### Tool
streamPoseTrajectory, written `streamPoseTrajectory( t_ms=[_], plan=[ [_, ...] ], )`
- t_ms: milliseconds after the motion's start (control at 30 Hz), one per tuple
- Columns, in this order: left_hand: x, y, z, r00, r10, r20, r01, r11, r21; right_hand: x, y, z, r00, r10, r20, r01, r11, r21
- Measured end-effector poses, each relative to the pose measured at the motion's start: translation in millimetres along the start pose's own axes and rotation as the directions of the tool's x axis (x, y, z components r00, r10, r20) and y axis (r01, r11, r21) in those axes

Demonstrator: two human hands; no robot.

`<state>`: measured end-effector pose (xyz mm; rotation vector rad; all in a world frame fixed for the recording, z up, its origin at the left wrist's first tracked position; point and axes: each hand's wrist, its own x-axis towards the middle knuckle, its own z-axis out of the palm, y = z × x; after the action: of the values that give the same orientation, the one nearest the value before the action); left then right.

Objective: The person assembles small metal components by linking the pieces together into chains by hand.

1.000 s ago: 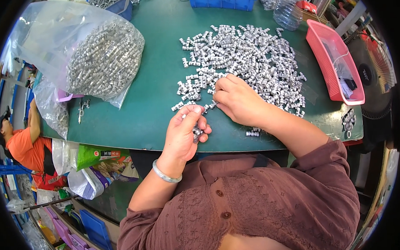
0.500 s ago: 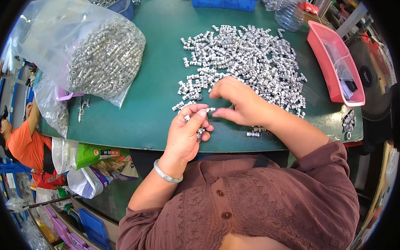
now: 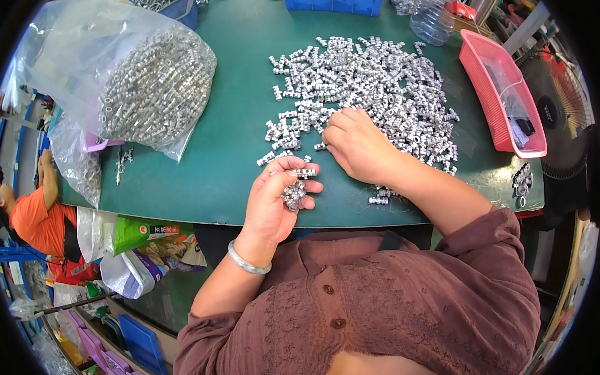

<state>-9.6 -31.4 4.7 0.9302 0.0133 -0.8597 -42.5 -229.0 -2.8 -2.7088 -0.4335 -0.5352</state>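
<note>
L hand (image 3: 264,205): grip clamped on metal; a silver part (image 3: 304,173), short & ridged, held nr thumb & upper fingers; a cluster of silver parts (image 3: 292,197) cupped by the lower fingers.

Bangle (image 3: 239,261): pale, worn on L wrist, approx. 7 o'clock of L hand.

R hand (image 3: 358,146): at approx. 2 o'clock of L hand, apart from it; fingertips bunched tog. at near L edge of pile, just beside a loose part (image 3: 320,146); whether anything is pinched can't be told.

Pile (image 3: 382,79): many silver parts, same kind, heaped loosely at 12–1 o'clock of R hand; edge partly covered by R hand.

Stray parts (image 3: 380,200): left loose at approx. 5 o'clock of R hand, nr table edge.

Table (image 3: 245,117): green top; pile & bag borne by it.

Clear bag (image 3: 64,44): at 10–11 o'clock of L hand; lower portion filled w/ silver pieces.

Blue tray (image 3: 333,2): at approx. 12 o'clock of R hand, far side, partly cut off by view.

Pink basket (image 3: 481,88): at 2–3 o'clock of R hand; clear plastic & other items held in it.

Fan (image 3: 546,109): dark, seen just beyond basket.

Co-worker (image 3: 43,219): orange top, seen at approx. 9 o'clock of L hand, well apart.
</note>
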Motion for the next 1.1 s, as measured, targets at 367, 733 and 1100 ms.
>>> streamPoseTrajectory(
  t_ms=[367, 733, 1100],
  plan=[
    [1.6, -2.0, -6.0, 0.999, -0.021, 0.033, 0.020, 0.999, 0.026, -0.3, -2.4, -8.4, 0.998, -0.061, 0.029, 0.058, 0.993, 0.102],
    [0.9, -4.0, 1.4, 1.000, -0.002, 0.000, 0.002, 0.998, 0.065, -0.6, -3.1, -14.1, 0.993, -0.121, 0.010, 0.116, 0.970, 0.212],
    [-0.3, -5.7, -2.7, 0.999, 0.036, 0.031, -0.037, 0.999, 0.036, -2.5, 10.5, -48.9, 0.952, -0.132, 0.274, 0.104, 0.988, 0.116]
  ],
)
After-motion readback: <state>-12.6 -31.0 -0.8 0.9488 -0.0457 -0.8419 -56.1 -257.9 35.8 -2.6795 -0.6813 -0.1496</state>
